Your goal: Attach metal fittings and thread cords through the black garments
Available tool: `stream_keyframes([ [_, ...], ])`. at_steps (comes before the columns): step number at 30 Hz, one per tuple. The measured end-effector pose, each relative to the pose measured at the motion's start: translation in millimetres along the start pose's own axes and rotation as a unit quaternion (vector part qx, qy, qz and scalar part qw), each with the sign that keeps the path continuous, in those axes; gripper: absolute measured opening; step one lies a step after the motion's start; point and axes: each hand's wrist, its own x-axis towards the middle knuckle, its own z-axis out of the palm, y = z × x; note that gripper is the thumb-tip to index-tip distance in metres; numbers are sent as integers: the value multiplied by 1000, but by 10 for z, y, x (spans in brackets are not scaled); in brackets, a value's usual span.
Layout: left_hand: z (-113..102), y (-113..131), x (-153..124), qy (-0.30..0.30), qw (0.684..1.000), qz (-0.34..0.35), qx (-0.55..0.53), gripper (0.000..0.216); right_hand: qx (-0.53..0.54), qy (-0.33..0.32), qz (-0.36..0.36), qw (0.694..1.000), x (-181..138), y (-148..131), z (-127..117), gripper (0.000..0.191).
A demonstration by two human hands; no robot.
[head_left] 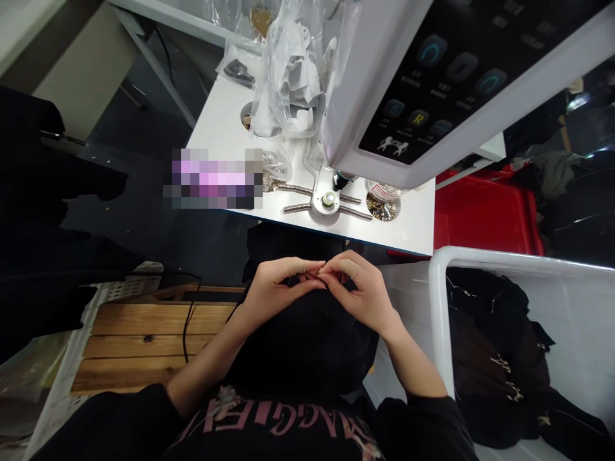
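Note:
Above my lap, my left hand (273, 285) and my right hand (359, 288) meet at the fingertips. Both are closed in a pinch, thumbs against fingers. Whatever lies between the fingertips is too small or too hidden to name. Black cloth (307, 346) covers my lap beneath them. Just beyond the hands is the front of a white table (216, 137), carrying a machine with a white head and dark button panel (408, 115). Under the head sits a round metal die base (327, 203) with coiled springs on both sides.
Small metal fasteners (382, 210) fill a round table opening at right. Plastic bags (293, 77) stand at the back. On my right, a white bin (439, 288) holds dark garments (500, 365); a red bin (490, 221) lies behind it. Wooden slats (154, 342) are at left.

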Motion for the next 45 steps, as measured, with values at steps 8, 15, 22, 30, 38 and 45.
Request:
stream_keyframes([
  [8, 474, -1048, -257, -81, 963, -255, -8, 33, -104, 143, 7, 984, 738, 669, -88, 9],
  [15, 491, -1511, -404, -89, 950, -297, -33, 36, -180, 110, 50, 976, 1026, 830, -69, 30],
  [22, 477, -1513, -382, -99, 947, -305, -30, 36, -234, 96, 45, 966, 1005, 848, -98, 27],
  [30, 481, -1505, -371, -101, 947, -305, -25, 36, -252, 109, 30, 961, 1006, 896, -72, 30],
  [38, 494, -1520, -378, -102, 946, -305, -29, 37, -258, 117, 18, 959, 972, 929, -28, 32],
  [45, 488, -1500, -369, -105, 945, -310, -27, 37, -255, 117, 10, 960, 960, 947, -18, 28],
])
